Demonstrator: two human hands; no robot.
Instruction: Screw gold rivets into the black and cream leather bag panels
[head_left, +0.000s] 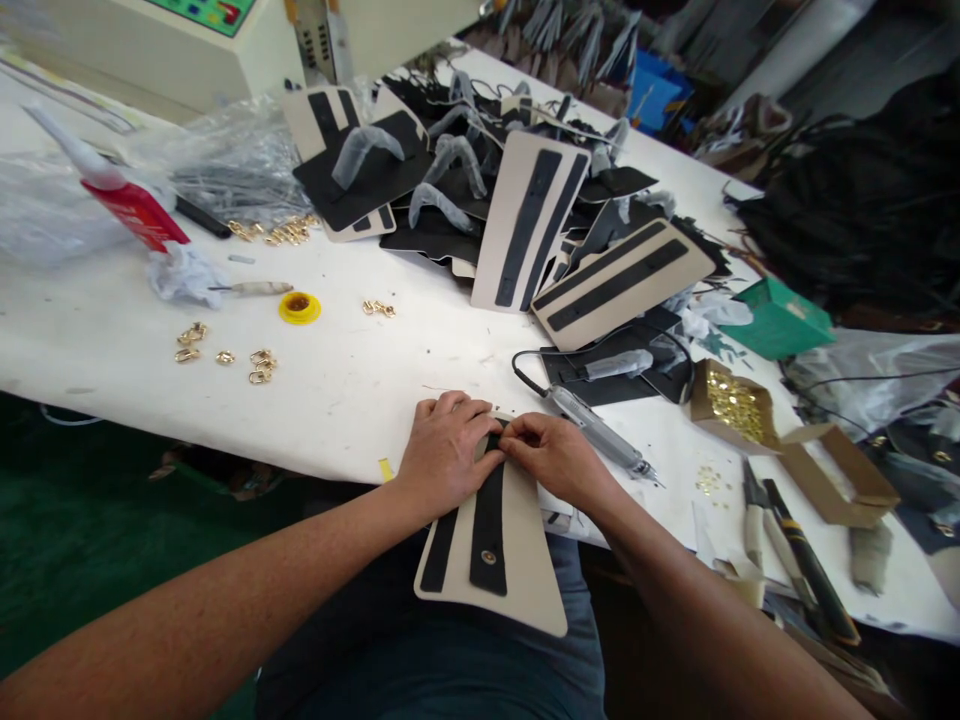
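Observation:
A beige panel with two black strips [525, 560] lies tilted over the table's front edge and my lap. One strip carries a round metal fastener [487, 557] near its lower end. My left hand [448, 450] lies across the panel's upper part, gripping it with thumb and fingers. Beside it, my right hand [551, 455] pinches its fingertips together at the top of the wider strip, touching the left fingers. Whatever sits between those right fingertips is too small and hidden to make out. A grey electric screwdriver [604, 432] rests to the right of my right hand.
Behind lies a pile of similar panels [529, 220] with plastic-wrapped handles. Gold clasps [262, 365], a yellow pot [300, 307] and a red-labelled glue bottle [135, 210] are at left. A box of gold parts [739, 405], an open cardboard box [840, 470] and hammers [795, 560] are at right.

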